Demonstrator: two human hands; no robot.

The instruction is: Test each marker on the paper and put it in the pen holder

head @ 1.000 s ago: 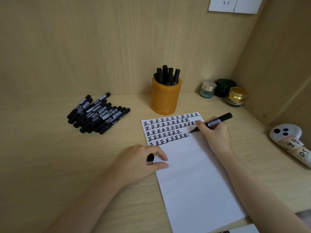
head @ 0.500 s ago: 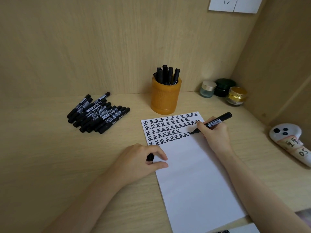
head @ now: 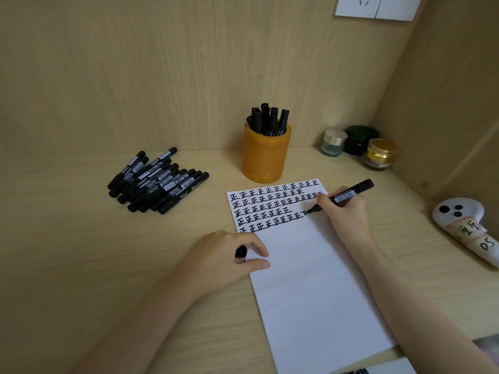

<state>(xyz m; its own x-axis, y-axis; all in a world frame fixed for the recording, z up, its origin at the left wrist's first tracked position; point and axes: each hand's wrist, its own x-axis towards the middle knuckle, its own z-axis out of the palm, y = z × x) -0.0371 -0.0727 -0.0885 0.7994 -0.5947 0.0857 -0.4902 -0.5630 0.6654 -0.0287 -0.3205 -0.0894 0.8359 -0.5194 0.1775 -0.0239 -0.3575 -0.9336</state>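
Frame centre: our right hand (head: 343, 211) grips 1 black barcode-labelled marker (head: 351, 191), tip on white paper sheet (head: 310, 292); our left hand (head: 216, 263) pinches black plastic cap (head: 241, 251).

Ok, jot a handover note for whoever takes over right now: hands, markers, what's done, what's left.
Right hand grips an uncapped marker, tip on the paper at the end of a row of test marks.
Left hand pinches a small black piece, likely the cap, at the paper's left edge.
Done: rows of marks; several markers stand in the orange pen holder.
Left: finish, cap it, drop it in the holder, then test the pile of markers on the desk's left.
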